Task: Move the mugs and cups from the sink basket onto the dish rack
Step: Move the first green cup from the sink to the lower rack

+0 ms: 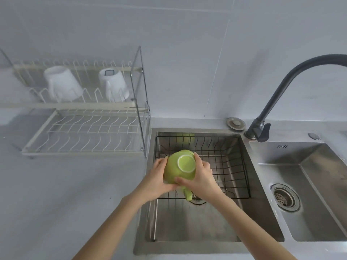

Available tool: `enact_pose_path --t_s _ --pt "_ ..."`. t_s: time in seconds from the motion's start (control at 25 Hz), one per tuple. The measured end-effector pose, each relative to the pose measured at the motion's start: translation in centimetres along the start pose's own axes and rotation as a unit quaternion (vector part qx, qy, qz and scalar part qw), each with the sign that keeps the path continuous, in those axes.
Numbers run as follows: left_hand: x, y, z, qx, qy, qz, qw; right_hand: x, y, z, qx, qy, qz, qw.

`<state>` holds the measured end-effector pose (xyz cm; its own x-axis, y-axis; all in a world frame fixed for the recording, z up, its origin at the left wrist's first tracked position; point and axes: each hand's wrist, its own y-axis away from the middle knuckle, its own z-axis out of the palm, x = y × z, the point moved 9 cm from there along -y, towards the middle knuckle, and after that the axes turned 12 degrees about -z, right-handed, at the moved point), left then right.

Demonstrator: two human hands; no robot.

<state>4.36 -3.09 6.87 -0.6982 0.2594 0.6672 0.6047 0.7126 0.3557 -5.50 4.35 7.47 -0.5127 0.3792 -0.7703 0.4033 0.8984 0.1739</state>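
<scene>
Green glazed ceramic mug (179, 167) is held bottom-up over the left end of the black wire sink basket (225, 166), its pale base ring facing the camera, its handle pointing down toward the sink's near edge. Left hand (156, 177) and right hand (200, 175) both clasp its sides. Two white mugs (62, 83) stand inverted on the white wire dish rack (84, 136) at the counter's back left.

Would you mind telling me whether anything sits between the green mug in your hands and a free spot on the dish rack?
Nothing visible does. The green mug is held bottom-up over the sink basket; the counter toward the dish rack looks bare. Two white mugs occupy the upper shelf, with space between them; the lower shelf holds nothing.
</scene>
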Motion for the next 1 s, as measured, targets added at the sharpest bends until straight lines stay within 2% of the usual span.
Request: enact_pose_path --t_s 0.44,0.72,1.0 --pt "-8.9 2.4 -8.1 0.018 -0.008 -0.004 1.0 -7.4 -1.1 9.1 -0.016 -0.004 -0.019 1.0" --pt "-13.1 1.9 -12.7 0.031 -0.007 -0.001 0.999 -11.3 -3.0 13.3 0.025 -0.005 -0.048 0.999" --pt "-14.7 -1.4 -16.6 0.05 -0.024 0.016 0.998 -14.0 -6.9 14.6 0.056 -0.001 -0.058 0.997"
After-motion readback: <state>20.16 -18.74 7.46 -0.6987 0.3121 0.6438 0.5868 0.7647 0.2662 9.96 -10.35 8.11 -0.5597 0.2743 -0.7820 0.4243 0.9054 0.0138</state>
